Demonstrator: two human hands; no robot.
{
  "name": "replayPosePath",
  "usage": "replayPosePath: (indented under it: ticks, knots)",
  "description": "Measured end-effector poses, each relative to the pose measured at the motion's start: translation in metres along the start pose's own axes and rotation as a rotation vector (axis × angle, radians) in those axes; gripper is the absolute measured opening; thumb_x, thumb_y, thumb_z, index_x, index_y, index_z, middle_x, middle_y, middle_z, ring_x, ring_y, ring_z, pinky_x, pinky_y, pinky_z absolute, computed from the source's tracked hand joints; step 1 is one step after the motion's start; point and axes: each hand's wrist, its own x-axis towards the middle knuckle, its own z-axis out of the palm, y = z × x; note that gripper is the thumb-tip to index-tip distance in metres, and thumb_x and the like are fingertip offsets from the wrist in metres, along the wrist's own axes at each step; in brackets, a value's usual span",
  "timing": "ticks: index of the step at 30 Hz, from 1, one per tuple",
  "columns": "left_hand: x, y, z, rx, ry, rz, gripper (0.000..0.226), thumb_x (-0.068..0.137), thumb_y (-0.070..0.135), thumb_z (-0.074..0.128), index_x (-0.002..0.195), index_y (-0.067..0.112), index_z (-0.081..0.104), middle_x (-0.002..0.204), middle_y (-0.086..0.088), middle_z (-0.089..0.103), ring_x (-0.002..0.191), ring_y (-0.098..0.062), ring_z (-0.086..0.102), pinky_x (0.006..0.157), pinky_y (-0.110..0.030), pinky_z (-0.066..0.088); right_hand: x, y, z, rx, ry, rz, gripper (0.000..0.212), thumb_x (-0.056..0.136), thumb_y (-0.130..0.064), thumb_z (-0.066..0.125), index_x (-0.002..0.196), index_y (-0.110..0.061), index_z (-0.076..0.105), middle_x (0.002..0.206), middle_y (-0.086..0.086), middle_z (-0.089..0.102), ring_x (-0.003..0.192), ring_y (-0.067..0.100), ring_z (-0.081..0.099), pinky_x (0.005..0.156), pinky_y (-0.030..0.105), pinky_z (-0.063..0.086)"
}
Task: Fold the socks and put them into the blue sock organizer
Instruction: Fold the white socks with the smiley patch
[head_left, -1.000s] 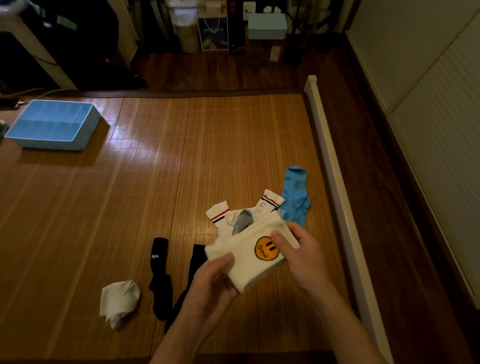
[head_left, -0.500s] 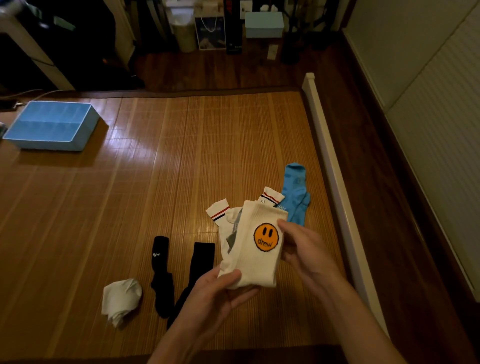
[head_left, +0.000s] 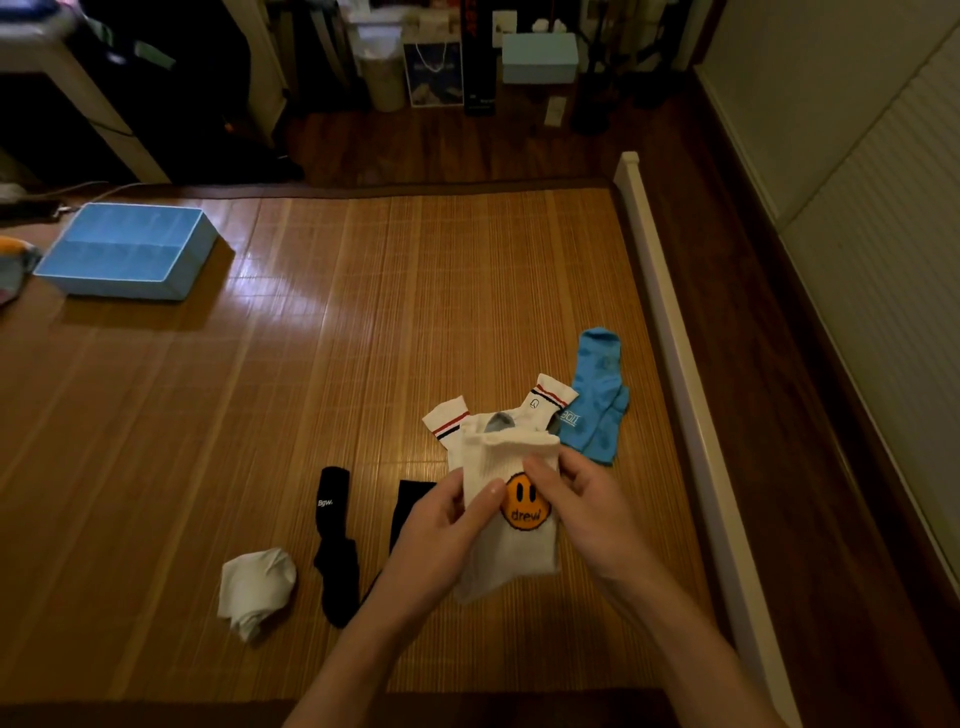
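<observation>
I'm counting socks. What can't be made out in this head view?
Head view, smiley sock: one sock or a pair cannot be told; left hand and right hand cover its sides.
Head view, second black sock: lower part hidden behind the left hand.
Head view, grey patch among striped white socks: mostly under the smiley sock.
Head view, orange and grey thing: cut off by the left edge.

The slatted mat (head_left: 363, 312) is gleaming glossy; the white sock (head_left: 524, 556) is showing matt, ribbed cloth; at ten o'clock, the blue organizer (head_left: 119, 287) is showing smooth walls.
</observation>
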Motion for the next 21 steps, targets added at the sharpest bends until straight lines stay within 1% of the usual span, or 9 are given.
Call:
replayPosePath:
  ticks: [2, 4, 7, 10, 12, 14, 16, 18, 21]
  knots:
    - [0.0001, 0.0009, 0.0015, -0.032, 0.011, -0.017, 0.047, 0.085, 0.054, 0.06, 0.117, 0.021, 0.07, 0.11, 0.0, 0.078, 0.104, -0.018, 0.074, 0.094, -0.046, 0.06, -0.004, 0.0, 0.0024, -0.007, -0.002, -0.016, 0.032, 0.08, -0.049, 0.066, 0.107, -0.031, 0.071, 0.1, -0.005, 0.078, 0.094, 0.011, 0.075, 0.075, 0.025, 0.061]
    - [-0.0003, -0.0004, 0.0016, -0.067, 0.003, -0.042, 0.046, 0.089, 0.052, 0.057, 0.117, 0.018, 0.072, 0.111, -0.006, 0.078, 0.107, -0.023, 0.074, 0.1, -0.054, 0.056, -0.0073, -0.001, 0.0035, -0.03, -0.021, -0.027, 0.026, 0.081, -0.048, 0.067, 0.104, -0.039, 0.072, 0.101, -0.009, 0.078, 0.095, 0.009, 0.074, 0.074, 0.023, 0.06]
    - [-0.002, -0.0018, 0.0024, -0.099, -0.047, -0.06, 0.044, 0.095, 0.049, 0.052, 0.125, 0.021, 0.07, 0.117, -0.006, 0.076, 0.112, -0.024, 0.072, 0.103, -0.053, 0.054, -0.0105, -0.0034, 0.0023, -0.043, -0.055, -0.048, 0.023, 0.081, -0.044, 0.068, 0.103, -0.048, 0.072, 0.106, -0.012, 0.076, 0.1, 0.006, 0.072, 0.076, 0.02, 0.058]
    - [-0.0013, -0.0028, 0.0044, -0.042, -0.04, -0.023, 0.039, 0.097, 0.049, 0.052, 0.129, 0.03, 0.065, 0.118, -0.001, 0.076, 0.111, -0.019, 0.073, 0.101, -0.049, 0.056, -0.0119, -0.0054, 0.0022, -0.017, -0.064, -0.035, 0.021, 0.081, -0.044, 0.069, 0.101, -0.048, 0.073, 0.104, -0.011, 0.077, 0.098, 0.006, 0.073, 0.074, 0.018, 0.057]
    - [0.0005, -0.0033, 0.0057, -0.019, -0.028, 0.006, 0.033, 0.097, 0.051, 0.055, 0.122, 0.034, 0.068, 0.113, 0.001, 0.077, 0.107, -0.019, 0.074, 0.095, -0.044, 0.059, -0.0115, -0.0043, 0.001, -0.008, -0.045, -0.025, 0.018, 0.082, -0.046, 0.069, 0.099, -0.043, 0.074, 0.1, -0.005, 0.078, 0.093, 0.01, 0.074, 0.071, 0.02, 0.058]
    - [0.0019, -0.0025, 0.0057, -0.022, -0.008, 0.018, 0.026, 0.095, 0.054, 0.062, 0.109, 0.035, 0.075, 0.107, -0.001, 0.079, 0.102, -0.021, 0.076, 0.09, -0.043, 0.061, -0.0105, -0.0026, -0.001, 0.014, -0.021, -0.014, 0.018, 0.083, -0.045, 0.069, 0.097, -0.037, 0.076, 0.096, 0.0, 0.078, 0.089, 0.015, 0.076, 0.069, 0.022, 0.059]
    - [0.0034, -0.0021, 0.0046, -0.054, -0.008, 0.006, 0.026, 0.093, 0.053, 0.065, 0.104, 0.034, 0.077, 0.105, -0.004, 0.079, 0.099, -0.023, 0.076, 0.089, -0.043, 0.061, -0.0092, -0.0007, -0.001, 0.054, 0.005, -0.009, 0.018, 0.084, -0.044, 0.069, 0.097, -0.034, 0.076, 0.096, 0.005, 0.079, 0.09, 0.02, 0.076, 0.071, 0.027, 0.061]
    - [0.0052, -0.0024, 0.0036, -0.095, -0.025, -0.021, 0.03, 0.09, 0.049, 0.066, 0.112, 0.03, 0.075, 0.109, -0.006, 0.079, 0.103, -0.025, 0.075, 0.091, -0.045, 0.061, -0.0072, 0.0002, 0.0, 0.087, 0.045, -0.013, 0.017, 0.083, -0.042, 0.069, 0.098, -0.035, 0.076, 0.099, 0.005, 0.078, 0.092, 0.021, 0.076, 0.075, 0.031, 0.062]
    - [0.0078, -0.0028, 0.0002, -0.108, -0.083, -0.057, 0.04, 0.088, 0.043, 0.07, 0.123, 0.023, 0.069, 0.114, -0.007, 0.078, 0.107, -0.026, 0.075, 0.096, -0.05, 0.059, -0.0035, 0.0015, 0.0009, 0.117, 0.069, -0.006, 0.013, 0.088, -0.031, 0.069, 0.097, -0.037, 0.075, 0.1, 0.003, 0.078, 0.093, 0.02, 0.076, 0.076, 0.032, 0.061]
